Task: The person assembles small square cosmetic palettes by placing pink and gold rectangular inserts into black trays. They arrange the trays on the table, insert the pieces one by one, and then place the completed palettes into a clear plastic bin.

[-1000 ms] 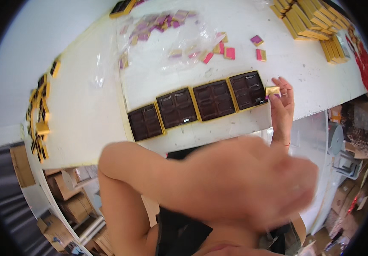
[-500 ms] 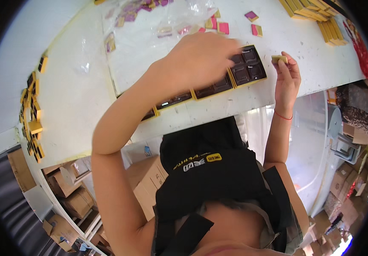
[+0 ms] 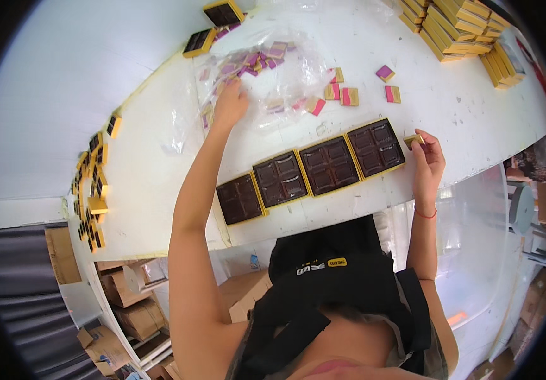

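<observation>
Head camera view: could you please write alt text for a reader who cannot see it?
A person's left hand reaches into a clear plastic bag of small pink and gold squares, while the right hand holds one small gold piece beside four dark compartment trays in a row on a white table.

1 head-worn fisheye looks steeply down onto the white table (image 3: pixel 159 183).

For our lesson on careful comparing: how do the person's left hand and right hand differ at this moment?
The left hand stretches far out and rests on the clear plastic bag of small wrapped pieces; the right hand stays near the table edge beside the row of dark trays. The right hand pinches one small gold piece; whether the left hand grips anything cannot be told. Both are bare.
</observation>
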The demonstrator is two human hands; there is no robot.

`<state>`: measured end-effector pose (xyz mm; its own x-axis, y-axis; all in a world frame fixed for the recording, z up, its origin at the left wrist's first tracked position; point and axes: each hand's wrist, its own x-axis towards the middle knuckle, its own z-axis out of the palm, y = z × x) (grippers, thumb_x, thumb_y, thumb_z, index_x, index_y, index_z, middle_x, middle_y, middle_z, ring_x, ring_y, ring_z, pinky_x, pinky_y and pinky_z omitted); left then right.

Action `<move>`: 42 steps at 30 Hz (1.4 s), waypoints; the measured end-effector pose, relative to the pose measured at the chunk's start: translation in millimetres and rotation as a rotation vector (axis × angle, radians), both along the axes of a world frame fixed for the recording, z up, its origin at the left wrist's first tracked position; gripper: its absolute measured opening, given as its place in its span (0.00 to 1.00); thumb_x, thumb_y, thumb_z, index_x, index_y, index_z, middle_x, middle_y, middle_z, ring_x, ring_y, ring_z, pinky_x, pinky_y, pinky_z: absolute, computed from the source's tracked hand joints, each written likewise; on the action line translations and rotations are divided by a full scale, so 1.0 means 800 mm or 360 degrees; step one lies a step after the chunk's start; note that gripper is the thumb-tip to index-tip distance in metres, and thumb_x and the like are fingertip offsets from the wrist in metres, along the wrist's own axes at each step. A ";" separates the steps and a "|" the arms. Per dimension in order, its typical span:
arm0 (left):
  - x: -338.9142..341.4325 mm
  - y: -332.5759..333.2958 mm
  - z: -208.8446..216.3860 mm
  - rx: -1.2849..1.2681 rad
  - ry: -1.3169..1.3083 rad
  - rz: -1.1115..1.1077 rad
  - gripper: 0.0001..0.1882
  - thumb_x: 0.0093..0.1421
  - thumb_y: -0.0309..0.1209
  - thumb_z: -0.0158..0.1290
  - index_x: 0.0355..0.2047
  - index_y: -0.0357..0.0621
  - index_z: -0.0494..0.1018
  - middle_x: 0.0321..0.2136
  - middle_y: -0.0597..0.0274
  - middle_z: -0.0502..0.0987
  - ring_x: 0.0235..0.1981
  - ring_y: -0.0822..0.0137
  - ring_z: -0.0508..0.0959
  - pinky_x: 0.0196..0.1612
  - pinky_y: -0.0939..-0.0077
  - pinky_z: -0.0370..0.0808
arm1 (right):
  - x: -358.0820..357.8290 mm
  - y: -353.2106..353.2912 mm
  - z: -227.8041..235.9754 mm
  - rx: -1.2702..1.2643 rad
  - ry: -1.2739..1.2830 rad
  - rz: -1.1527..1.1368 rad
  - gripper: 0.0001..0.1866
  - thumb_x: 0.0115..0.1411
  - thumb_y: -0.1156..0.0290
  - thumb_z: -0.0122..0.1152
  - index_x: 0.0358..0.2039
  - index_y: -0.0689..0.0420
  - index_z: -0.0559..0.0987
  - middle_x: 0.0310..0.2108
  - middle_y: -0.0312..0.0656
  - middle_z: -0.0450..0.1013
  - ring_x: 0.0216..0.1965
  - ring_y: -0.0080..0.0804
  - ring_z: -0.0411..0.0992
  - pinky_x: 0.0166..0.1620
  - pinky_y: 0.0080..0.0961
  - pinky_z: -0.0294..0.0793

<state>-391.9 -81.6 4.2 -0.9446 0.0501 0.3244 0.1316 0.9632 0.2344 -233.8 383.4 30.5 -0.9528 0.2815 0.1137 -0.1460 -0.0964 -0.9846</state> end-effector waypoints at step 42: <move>0.297 0.019 0.110 0.3265 -0.0862 -0.0351 0.27 0.61 0.24 0.50 0.61 0.32 0.61 0.47 0.59 0.69 0.31 0.76 0.66 0.34 0.86 0.68 | 0.042 -0.250 0.073 -0.0300 -0.0189 0.1447 0.24 0.64 0.81 0.52 0.61 0.60 0.67 0.35 0.34 0.70 0.37 0.20 0.73 0.33 0.14 0.73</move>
